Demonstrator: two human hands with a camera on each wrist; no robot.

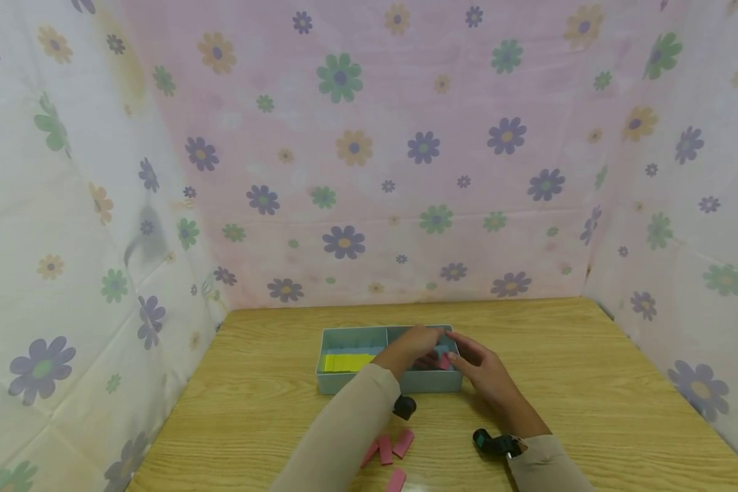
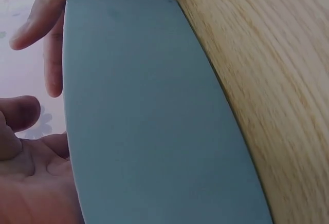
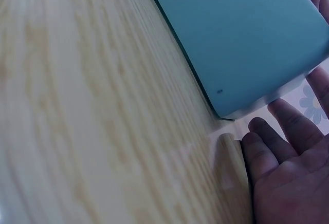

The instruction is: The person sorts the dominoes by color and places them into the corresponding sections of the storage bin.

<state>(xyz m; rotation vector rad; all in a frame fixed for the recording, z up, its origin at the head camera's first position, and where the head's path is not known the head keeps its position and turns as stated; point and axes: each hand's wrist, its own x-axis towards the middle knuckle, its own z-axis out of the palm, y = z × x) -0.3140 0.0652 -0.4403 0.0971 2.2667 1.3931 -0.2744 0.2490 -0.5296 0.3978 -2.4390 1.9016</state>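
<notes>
A pale blue-green box (image 1: 393, 383) with two compartments sits on the table. My left hand (image 1: 415, 345) reaches over its front wall into the right compartment; the wall hides some fingertips. In the left wrist view that hand's palm (image 2: 36, 175) and one free fingertip show, with nothing visibly gripped. My right hand (image 1: 488, 376) lies around the box's right end, its thumb by a pink block (image 1: 445, 361) inside. The right wrist view has the right hand's fingers (image 3: 295, 126) extended near the box's end wall. Yellow blocks (image 1: 347, 363) lie in a row in the left compartment.
Several loose pink blocks (image 1: 385, 449) lie on the wooden table (image 1: 252, 410) in front of the box, beside the left sleeve. Flower-patterned cloth (image 1: 381, 171) encloses the back and both sides. A dark wrist device (image 1: 495, 444) is strapped on the right wrist.
</notes>
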